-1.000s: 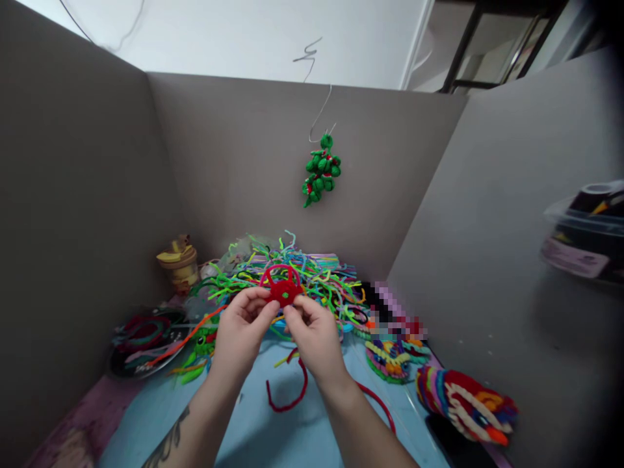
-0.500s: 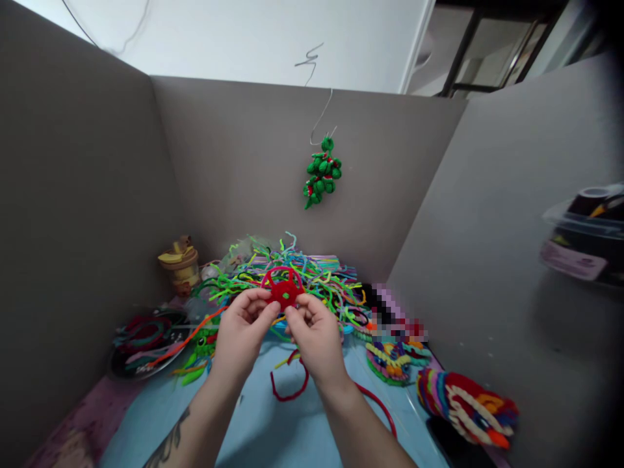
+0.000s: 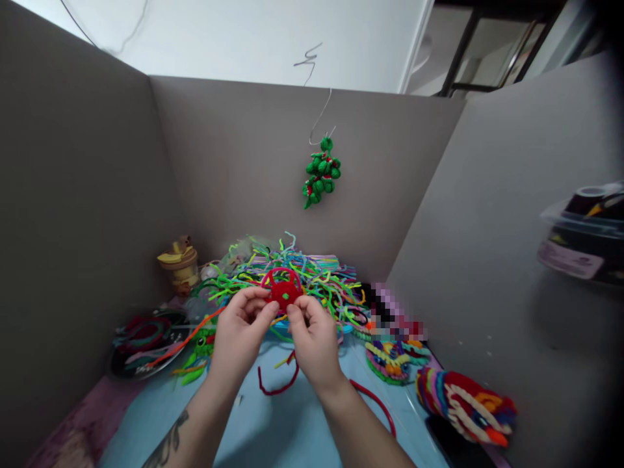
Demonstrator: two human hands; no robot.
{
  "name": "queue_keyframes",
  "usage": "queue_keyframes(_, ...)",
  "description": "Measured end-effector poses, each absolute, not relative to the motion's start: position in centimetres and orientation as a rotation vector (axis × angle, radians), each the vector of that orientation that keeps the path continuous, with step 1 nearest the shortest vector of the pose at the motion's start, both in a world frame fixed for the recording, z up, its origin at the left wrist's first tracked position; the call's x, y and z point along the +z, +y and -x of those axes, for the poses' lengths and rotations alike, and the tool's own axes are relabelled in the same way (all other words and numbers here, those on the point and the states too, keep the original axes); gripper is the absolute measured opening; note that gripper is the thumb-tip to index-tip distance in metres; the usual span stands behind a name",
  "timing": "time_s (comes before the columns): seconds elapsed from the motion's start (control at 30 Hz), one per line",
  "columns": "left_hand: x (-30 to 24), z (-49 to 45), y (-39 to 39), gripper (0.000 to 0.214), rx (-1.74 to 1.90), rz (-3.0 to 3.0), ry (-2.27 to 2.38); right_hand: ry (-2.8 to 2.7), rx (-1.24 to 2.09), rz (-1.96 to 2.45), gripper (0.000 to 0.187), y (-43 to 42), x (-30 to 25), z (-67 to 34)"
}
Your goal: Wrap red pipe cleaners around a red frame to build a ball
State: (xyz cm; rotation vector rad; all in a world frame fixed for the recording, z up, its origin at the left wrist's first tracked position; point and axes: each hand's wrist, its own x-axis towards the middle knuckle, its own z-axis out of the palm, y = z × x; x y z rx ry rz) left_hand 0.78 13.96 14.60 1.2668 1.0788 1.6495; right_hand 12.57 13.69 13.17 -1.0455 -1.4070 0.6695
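Now left hand (image 3: 244, 328) and right hand (image 3: 314, 335) are pinching one red fuzzy piece (image 3: 279, 294), frame centre, slightly low; dark red strand (image 3: 279, 392) below is shifting frame-left, apparently indicating fine handling

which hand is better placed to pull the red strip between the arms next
Probably the right hand: the red strip runs up beside it, farther from the left hand. Both pinch the red piece.

The one view looks from the person's head, above the near side of the flat pale-blue bench (image 3: 280, 426), forward and down past the bare left hand (image 3: 241, 331) and bare right hand (image 3: 316, 338), quite near, to the flat grey far partition (image 3: 234, 149) and smooth white wall (image 3: 219, 39) beyond.
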Motion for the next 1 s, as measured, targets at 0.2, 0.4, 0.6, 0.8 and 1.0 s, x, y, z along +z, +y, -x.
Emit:
queue_keyframes(0.2, 14.7, -1.2, 13.8, 0.037, 1.575, -1.187, 0.99, -1.406, 0.653, 1.065, 0.021, 13.8, 13.1, -12.7)
queue_keyframes(0.4, 14.7, -0.9, 14.1, 0.039, 1.632, -1.156, 1.012, -1.407, 0.731, 1.047, 0.012, 14.0, 13.5, -12.7)
queue_keyframes(0.6, 14.4, -0.8, 14.5, 0.036, 1.614, -1.143, 0.989, -1.413, 0.663, 1.041, 0.012, 13.9, 13.4, -12.5)
queue_keyframes(0.8, 14.3, -0.4, 14.6, 0.036, 1.621, -1.145, 0.967, -1.471, 0.557, 1.078, 0.009, 14.0, 13.4, -13.0)
queue_keyframes(1.0, 14.1, 0.0, 14.9, 0.045, 1.552, -1.165, 0.988, -1.585, 0.545, 1.112, 0.009, 14.0, 13.5, -13.3)
